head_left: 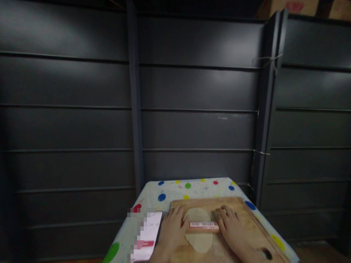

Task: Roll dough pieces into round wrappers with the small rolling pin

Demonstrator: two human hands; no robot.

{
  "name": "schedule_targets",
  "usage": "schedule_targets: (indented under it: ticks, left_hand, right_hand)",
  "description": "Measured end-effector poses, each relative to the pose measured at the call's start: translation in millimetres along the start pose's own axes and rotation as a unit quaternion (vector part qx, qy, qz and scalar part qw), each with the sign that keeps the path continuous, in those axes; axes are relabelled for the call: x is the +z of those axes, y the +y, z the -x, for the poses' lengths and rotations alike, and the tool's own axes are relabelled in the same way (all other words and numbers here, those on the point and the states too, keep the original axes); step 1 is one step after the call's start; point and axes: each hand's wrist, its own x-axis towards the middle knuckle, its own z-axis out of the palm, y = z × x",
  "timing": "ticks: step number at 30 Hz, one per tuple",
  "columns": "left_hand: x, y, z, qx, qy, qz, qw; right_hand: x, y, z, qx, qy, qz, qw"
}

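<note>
Person's left hand [174,222]: totally bare, fingers [178,211] look pretty slim, outline kinda soft from blur. Right hand [228,221]: same deal, bare, slender fingers, edges fuzzy too. Right wrist [230,237] bare, runs smoothly into arm. Left forearm [162,250] uncovered as far as view goes, bottom edge crops rest. Right forearm [242,248] likewise uncovered and cropped, smooth outline. Nails too small and blurry to make out tbh, same with finer skin texture.

Board [246,217] and rolling pin [203,231] look wooden; dough [199,244] smooth, matt; panels [197,87] metal-like, glossy.
</note>
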Motion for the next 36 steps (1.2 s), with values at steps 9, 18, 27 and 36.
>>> schedule_targets:
  ticks: [9,18,27,36]
  left_hand:
    - [10,-14,-38,0.002,0.009,-0.037,0.999]
    - [19,-25,-69,-0.069,0.030,-0.043,0.996]
    - [29,-38,-102,-0.073,0.047,-0.053,0.995]
    - [34,-39,-104,-0.080,0.023,-0.070,0.994]
  right_hand:
    - [-12,1,-38,0.040,-0.010,-0.135,0.990]
    - [1,17,-83,0.041,-0.032,-0.153,0.987]
    - [21,24,-120,0.040,-0.032,-0.119,0.992]
    - [35,27,-123,0.000,-0.040,-0.100,0.994]
